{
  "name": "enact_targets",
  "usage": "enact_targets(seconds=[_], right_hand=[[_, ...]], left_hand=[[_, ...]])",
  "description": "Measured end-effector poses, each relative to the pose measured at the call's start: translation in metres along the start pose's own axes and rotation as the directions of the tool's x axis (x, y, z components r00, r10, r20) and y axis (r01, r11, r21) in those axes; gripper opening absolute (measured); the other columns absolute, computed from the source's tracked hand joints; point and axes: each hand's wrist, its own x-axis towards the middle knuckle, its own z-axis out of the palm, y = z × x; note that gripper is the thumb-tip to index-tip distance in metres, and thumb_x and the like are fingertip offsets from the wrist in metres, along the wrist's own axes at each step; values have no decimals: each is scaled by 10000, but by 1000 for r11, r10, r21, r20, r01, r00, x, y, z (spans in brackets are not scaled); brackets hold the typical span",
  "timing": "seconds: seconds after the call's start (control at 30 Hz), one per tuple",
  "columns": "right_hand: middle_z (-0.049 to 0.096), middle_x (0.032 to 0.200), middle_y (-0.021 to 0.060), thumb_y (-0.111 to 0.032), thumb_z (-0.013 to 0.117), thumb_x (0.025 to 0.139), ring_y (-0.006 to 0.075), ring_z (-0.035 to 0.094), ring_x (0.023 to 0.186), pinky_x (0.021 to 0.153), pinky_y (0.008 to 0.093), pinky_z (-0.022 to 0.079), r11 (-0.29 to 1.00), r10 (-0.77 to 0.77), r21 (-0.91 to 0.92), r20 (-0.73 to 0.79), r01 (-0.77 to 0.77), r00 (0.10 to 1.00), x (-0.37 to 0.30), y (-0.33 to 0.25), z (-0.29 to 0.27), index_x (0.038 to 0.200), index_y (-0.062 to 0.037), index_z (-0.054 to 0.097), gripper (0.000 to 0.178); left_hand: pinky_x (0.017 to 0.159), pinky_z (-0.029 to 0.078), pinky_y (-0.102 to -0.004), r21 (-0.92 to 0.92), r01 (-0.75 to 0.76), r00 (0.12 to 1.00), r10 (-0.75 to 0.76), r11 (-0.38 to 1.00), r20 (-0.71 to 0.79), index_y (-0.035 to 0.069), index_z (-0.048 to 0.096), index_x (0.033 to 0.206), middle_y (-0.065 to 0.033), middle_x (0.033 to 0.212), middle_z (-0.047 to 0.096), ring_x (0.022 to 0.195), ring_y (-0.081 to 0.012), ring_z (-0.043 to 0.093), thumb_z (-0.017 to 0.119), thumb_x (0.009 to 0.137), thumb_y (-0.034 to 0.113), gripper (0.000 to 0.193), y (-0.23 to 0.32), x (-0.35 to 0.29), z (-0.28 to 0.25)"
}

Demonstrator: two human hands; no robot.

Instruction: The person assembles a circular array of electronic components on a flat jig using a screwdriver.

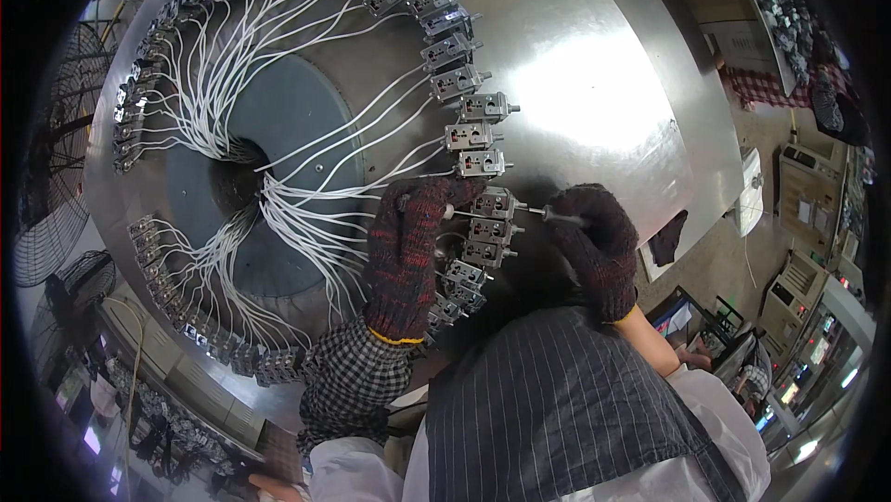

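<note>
Dark, red-flecked knit gloves cover both my hands. My left hand (408, 238) is closed at the inner side of the ring of small metal units, its fingertips against one boxy unit (495, 203) with a short shaft. A small white piece (449, 212) shows at those fingers; what they grip is mostly hidden. Right of that unit, my right hand (599, 240) curls round a thin metal screwdriver-like tool (560, 216). The tool lines up with the unit's shaft; whether they touch I cannot tell. White leads (311, 200) run from the units to the centre.
The units line the rim of a round metal table with a grey central disc (297, 103) and a dark centre hole. A bright metal surface (594, 66) extends at the right, with a dark cloth (668, 238) at its edge. Fans (56, 224) stand far left.
</note>
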Motion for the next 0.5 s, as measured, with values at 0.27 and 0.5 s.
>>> enact_targets(seconds=[0.27,0.5], right_hand=[[601,1018,113,44,657,760,202,587,960,836,296,463,999,-19,-41,-19,19,1000,-1,-6,1,962,1,613,211],[597,1005,105,39,644,758,184,578,934,801,286,462,989,134,-58,-4,-134,991,-14,-20,-12,948,7,620,194]], left_hand=[[809,488,-305,-121,1,998,-7,993,-57,26,566,1114,-101,1029,674,927,-158,615,527,977,278,289,1,-9,5],[790,506,-300,-251,13,999,-4,968,37,34,546,1114,-117,1006,673,917,-157,624,518,986,232,237,0,-21,-6]])
